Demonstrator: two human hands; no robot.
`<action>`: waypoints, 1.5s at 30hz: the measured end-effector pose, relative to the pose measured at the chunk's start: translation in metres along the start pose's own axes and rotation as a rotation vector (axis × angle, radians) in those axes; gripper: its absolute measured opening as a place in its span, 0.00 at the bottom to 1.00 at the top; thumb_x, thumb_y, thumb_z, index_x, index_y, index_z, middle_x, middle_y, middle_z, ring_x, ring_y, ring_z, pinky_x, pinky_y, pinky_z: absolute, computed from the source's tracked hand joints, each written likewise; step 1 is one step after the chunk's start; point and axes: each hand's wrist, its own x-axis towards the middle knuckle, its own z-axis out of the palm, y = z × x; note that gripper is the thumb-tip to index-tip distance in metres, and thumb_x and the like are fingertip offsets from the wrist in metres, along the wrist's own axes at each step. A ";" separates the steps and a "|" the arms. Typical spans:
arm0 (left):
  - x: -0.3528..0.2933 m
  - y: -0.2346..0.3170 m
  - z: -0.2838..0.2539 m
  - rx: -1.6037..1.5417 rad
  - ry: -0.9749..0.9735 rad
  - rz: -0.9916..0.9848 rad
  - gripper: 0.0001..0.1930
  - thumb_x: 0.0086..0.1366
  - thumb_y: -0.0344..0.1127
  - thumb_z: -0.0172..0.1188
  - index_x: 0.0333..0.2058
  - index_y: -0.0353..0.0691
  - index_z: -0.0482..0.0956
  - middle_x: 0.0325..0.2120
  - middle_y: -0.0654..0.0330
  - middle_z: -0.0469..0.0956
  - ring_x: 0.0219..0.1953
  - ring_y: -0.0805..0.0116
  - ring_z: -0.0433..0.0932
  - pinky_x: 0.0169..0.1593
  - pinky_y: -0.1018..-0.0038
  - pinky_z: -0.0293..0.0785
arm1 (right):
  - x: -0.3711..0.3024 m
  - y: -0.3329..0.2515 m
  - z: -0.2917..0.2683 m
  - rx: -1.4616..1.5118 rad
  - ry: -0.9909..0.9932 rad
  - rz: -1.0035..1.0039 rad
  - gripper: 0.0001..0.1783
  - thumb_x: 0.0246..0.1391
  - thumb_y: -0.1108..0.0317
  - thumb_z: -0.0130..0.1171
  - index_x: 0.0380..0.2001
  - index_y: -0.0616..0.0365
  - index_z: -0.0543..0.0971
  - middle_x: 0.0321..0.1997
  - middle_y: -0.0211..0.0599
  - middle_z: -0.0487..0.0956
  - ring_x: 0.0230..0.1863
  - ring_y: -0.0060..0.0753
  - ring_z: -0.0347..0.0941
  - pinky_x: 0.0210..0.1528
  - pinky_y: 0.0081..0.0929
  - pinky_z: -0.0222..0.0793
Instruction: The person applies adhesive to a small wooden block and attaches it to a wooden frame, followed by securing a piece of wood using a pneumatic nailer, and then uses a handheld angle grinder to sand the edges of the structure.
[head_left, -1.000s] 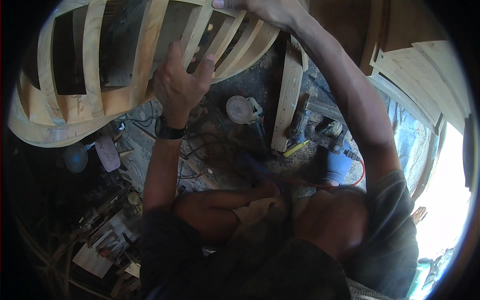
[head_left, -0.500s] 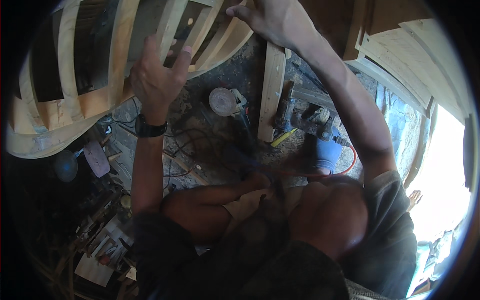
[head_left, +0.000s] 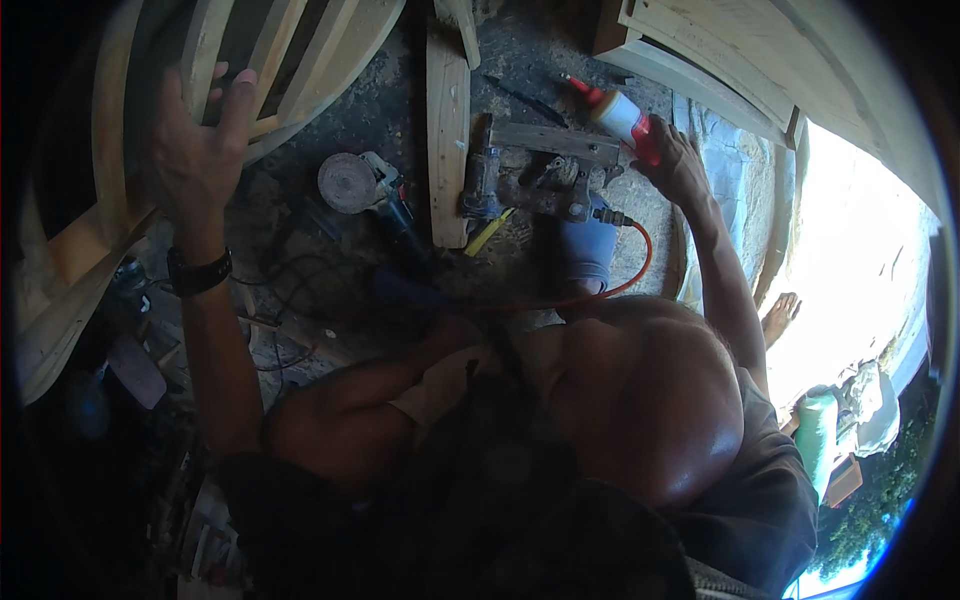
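as the right grip (head_left: 680, 168) clasps its base, the bottle (head_left: 615, 113) points forward-left.

Smooth wooden slats (head_left: 112, 130), smooth plastic bottle (head_left: 615, 114) (faintly glossy), matt wooden plank (head_left: 448, 140), floor (head_left: 395, 100) — rough and dull.

floor (head_left: 395, 90): dark, grimy, paler toward its right edge | furniture (head_left: 740, 60): pale wooden piece at the floor's far right corner | sheet (head_left: 725, 180): bluish, wrinkled, along the floor's right edge | light: daylight from the right, ground (head_left: 850, 230) there burnt white; left side deep in shadow | greenery (head_left: 875, 500): beyond the near right corner
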 end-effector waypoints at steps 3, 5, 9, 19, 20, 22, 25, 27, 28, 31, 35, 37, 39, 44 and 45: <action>0.002 0.003 -0.001 0.045 -0.028 -0.030 0.25 0.60 0.56 0.67 0.47 0.43 0.81 0.38 0.60 0.86 0.40 0.57 0.86 0.45 0.60 0.77 | 0.008 -0.020 -0.038 0.081 -0.108 0.139 0.37 0.45 0.59 0.72 0.59 0.55 0.71 0.52 0.51 0.81 0.54 0.56 0.78 0.58 0.48 0.71; 0.001 -0.002 -0.004 0.046 0.013 0.026 0.23 0.62 0.52 0.68 0.47 0.41 0.81 0.39 0.58 0.86 0.41 0.59 0.85 0.44 0.62 0.78 | 0.009 -0.041 -0.058 0.289 -0.094 0.136 0.36 0.44 0.59 0.71 0.56 0.57 0.72 0.48 0.54 0.81 0.51 0.57 0.79 0.54 0.47 0.73; -0.006 -0.003 -0.002 0.007 0.004 0.049 0.22 0.63 0.50 0.68 0.48 0.39 0.81 0.42 0.58 0.85 0.43 0.61 0.85 0.45 0.64 0.79 | 0.000 -0.053 -0.097 0.409 -0.139 0.131 0.35 0.44 0.57 0.70 0.55 0.58 0.72 0.47 0.56 0.82 0.48 0.56 0.81 0.51 0.46 0.74; 0.000 -0.012 0.000 -0.098 0.034 0.089 0.25 0.59 0.53 0.68 0.49 0.43 0.81 0.35 0.56 0.86 0.37 0.54 0.86 0.42 0.59 0.79 | 0.003 -0.025 -0.047 0.023 -0.096 0.153 0.36 0.49 0.58 0.69 0.59 0.58 0.69 0.51 0.50 0.79 0.54 0.57 0.77 0.57 0.50 0.71; -0.001 -0.011 0.000 -0.126 0.020 0.084 0.24 0.60 0.51 0.68 0.49 0.43 0.81 0.38 0.58 0.86 0.39 0.57 0.85 0.44 0.61 0.78 | 0.003 -0.023 -0.037 -0.033 -0.092 0.210 0.36 0.50 0.58 0.69 0.60 0.59 0.69 0.51 0.51 0.78 0.55 0.57 0.76 0.57 0.50 0.70; -0.003 -0.009 -0.002 -0.177 -0.014 0.067 0.21 0.63 0.47 0.69 0.49 0.43 0.82 0.43 0.62 0.85 0.44 0.63 0.83 0.47 0.65 0.77 | 0.004 -0.025 -0.021 -0.102 0.070 0.156 0.36 0.53 0.60 0.67 0.62 0.61 0.67 0.53 0.52 0.76 0.57 0.56 0.74 0.58 0.51 0.69; -0.005 -0.013 0.000 -0.122 0.025 0.105 0.21 0.63 0.48 0.69 0.49 0.43 0.82 0.43 0.62 0.85 0.44 0.64 0.83 0.47 0.66 0.76 | 0.012 -0.077 -0.021 -0.015 0.268 -0.098 0.32 0.59 0.66 0.60 0.65 0.63 0.65 0.57 0.56 0.73 0.61 0.56 0.71 0.60 0.51 0.67; -0.005 -0.016 0.000 -0.109 0.005 0.086 0.21 0.63 0.49 0.68 0.49 0.43 0.82 0.43 0.62 0.85 0.44 0.64 0.83 0.47 0.66 0.76 | 0.035 -0.111 -0.020 0.261 0.047 -0.199 0.30 0.60 0.68 0.56 0.64 0.66 0.67 0.55 0.59 0.75 0.61 0.60 0.70 0.65 0.48 0.66; -0.005 -0.017 -0.001 -0.106 -0.004 0.079 0.21 0.63 0.50 0.68 0.49 0.43 0.83 0.43 0.62 0.85 0.44 0.64 0.83 0.47 0.66 0.76 | 0.049 -0.114 -0.006 0.246 -0.006 -0.222 0.31 0.63 0.68 0.56 0.67 0.64 0.66 0.60 0.59 0.75 0.63 0.61 0.70 0.66 0.48 0.65; 0.000 -0.014 0.001 -0.133 0.003 0.109 0.22 0.63 0.51 0.68 0.50 0.43 0.83 0.44 0.62 0.85 0.45 0.64 0.84 0.48 0.65 0.76 | 0.086 -0.101 0.022 0.067 0.005 -0.232 0.35 0.57 0.73 0.52 0.69 0.66 0.64 0.57 0.66 0.76 0.62 0.60 0.72 0.65 0.48 0.67; -0.002 -0.013 0.000 -0.087 0.017 0.124 0.23 0.63 0.49 0.68 0.51 0.42 0.82 0.45 0.60 0.85 0.46 0.62 0.84 0.48 0.63 0.77 | 0.105 -0.099 0.035 0.015 0.007 -0.169 0.37 0.51 0.75 0.50 0.68 0.68 0.65 0.52 0.65 0.79 0.59 0.60 0.75 0.62 0.48 0.70; -0.008 0.000 0.001 -0.040 0.052 0.022 0.30 0.62 0.46 0.68 0.57 0.32 0.75 0.45 0.47 0.83 0.46 0.51 0.83 0.49 0.58 0.78 | 0.106 -0.098 0.038 0.001 -0.026 -0.143 0.38 0.51 0.75 0.51 0.69 0.66 0.65 0.52 0.63 0.79 0.58 0.59 0.75 0.60 0.47 0.71; -0.015 0.023 -0.001 0.041 0.079 0.013 0.32 0.61 0.43 0.67 0.58 0.28 0.72 0.44 0.43 0.82 0.44 0.47 0.83 0.48 0.57 0.78 | 0.105 -0.096 0.040 -0.009 -0.039 -0.142 0.37 0.51 0.75 0.51 0.68 0.65 0.67 0.51 0.61 0.80 0.55 0.58 0.77 0.58 0.47 0.72; -0.007 0.020 -0.002 0.044 0.153 0.119 0.26 0.60 0.39 0.66 0.53 0.30 0.75 0.39 0.47 0.82 0.39 0.50 0.82 0.43 0.59 0.77 | 0.105 -0.095 0.033 -0.003 -0.081 -0.206 0.29 0.53 0.75 0.52 0.61 0.58 0.76 0.47 0.54 0.81 0.47 0.56 0.81 0.51 0.46 0.76; -0.009 0.018 -0.003 0.058 0.136 0.144 0.25 0.59 0.39 0.66 0.52 0.31 0.75 0.38 0.47 0.81 0.38 0.50 0.82 0.42 0.59 0.77 | 0.103 -0.093 0.036 0.159 -0.031 -0.257 0.25 0.54 0.74 0.53 0.57 0.56 0.80 0.46 0.51 0.82 0.45 0.56 0.82 0.49 0.46 0.77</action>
